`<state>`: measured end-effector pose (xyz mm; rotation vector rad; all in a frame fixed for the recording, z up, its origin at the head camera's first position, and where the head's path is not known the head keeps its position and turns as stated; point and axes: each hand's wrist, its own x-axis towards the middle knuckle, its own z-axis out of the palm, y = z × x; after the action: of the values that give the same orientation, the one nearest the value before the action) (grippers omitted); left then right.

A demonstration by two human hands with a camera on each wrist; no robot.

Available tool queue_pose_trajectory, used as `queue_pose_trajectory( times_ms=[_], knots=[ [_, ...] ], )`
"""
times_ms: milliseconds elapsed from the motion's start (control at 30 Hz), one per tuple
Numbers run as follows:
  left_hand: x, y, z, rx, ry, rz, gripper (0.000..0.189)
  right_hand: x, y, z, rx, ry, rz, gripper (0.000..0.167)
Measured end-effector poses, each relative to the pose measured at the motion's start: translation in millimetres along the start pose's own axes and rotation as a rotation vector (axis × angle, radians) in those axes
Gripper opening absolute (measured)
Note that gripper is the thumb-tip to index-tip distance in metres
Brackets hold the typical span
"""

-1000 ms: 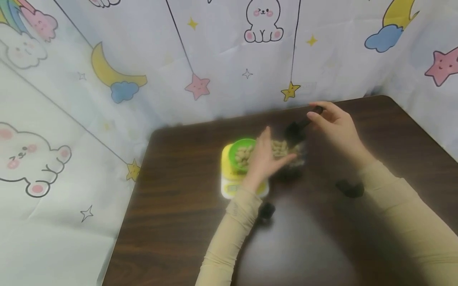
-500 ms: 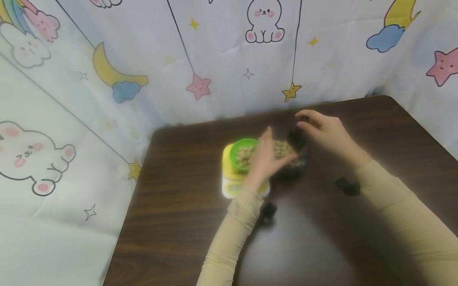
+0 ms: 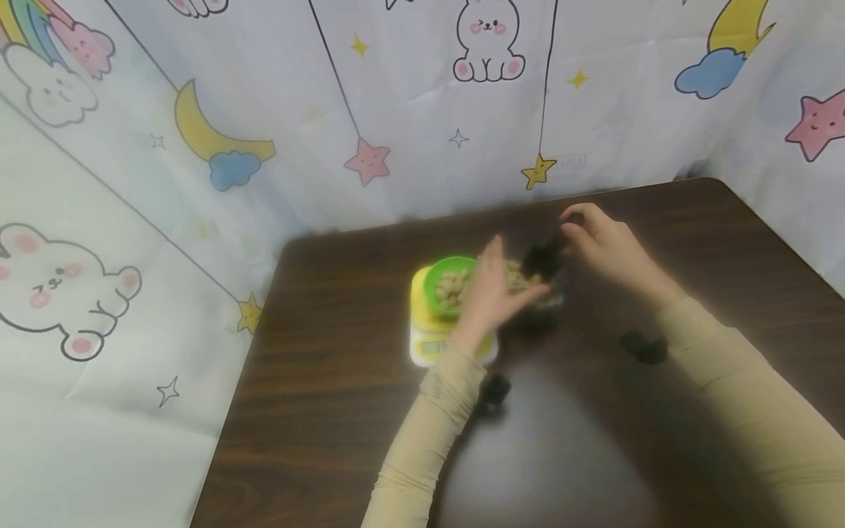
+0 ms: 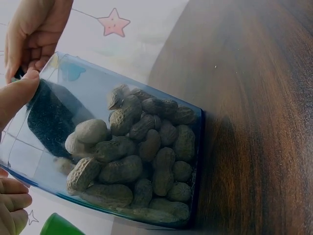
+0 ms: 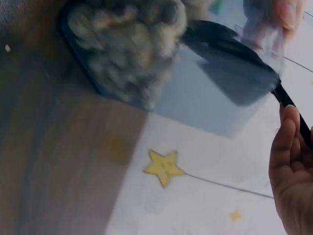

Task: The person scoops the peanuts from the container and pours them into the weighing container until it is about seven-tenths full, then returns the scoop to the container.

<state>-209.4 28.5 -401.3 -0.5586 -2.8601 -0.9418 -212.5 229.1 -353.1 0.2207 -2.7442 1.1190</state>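
My left hand [image 3: 488, 293] holds a clear plastic container [image 4: 88, 68], thumb on one wall and fingers [image 4: 14, 203] along the opposite one. Unshelled peanuts [image 4: 142, 132] fill its lower part. My right hand [image 3: 607, 242] pinches the thin handle of a black scoop [image 5: 230, 49], whose head is inside the container with its tip at the peanuts. To the left of the container, partly behind my left hand, a green bowl [image 3: 432, 293] of peanuts sits on a yellow and white kitchen scale [image 3: 419, 348].
The brown wooden table [image 3: 330, 411] meets a white sheet [image 3: 409, 95] printed with stars, moons and bears at its back and sides. A small black object [image 3: 495, 389] shows beside my left sleeve, and another black object [image 3: 643, 347] by my right sleeve.
My right hand has come down with the scoop, moving left and then slightly back right, and the scoop's head now sits lower at the container. My left hand has stayed in place.
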Motion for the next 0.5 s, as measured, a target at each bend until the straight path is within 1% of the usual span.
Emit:
queue_pose_trajectory(
  times_ms=[133,333,500],
  knots=[
    [-0.7,-0.7,-0.4,0.0,0.005,0.004,0.111,-0.7,4,5,0.033,-0.001,0.07,0.035],
    [-1.0,-1.6,-0.1,-0.008,0.004,0.009,0.112,-2.4,10,9,0.057,0.046,0.094,0.038],
    [-1.8,-1.3,0.6,-0.022,-0.006,0.006,0.112,-5.6,9,17,0.141,0.05,0.13,0.043]
  ],
)
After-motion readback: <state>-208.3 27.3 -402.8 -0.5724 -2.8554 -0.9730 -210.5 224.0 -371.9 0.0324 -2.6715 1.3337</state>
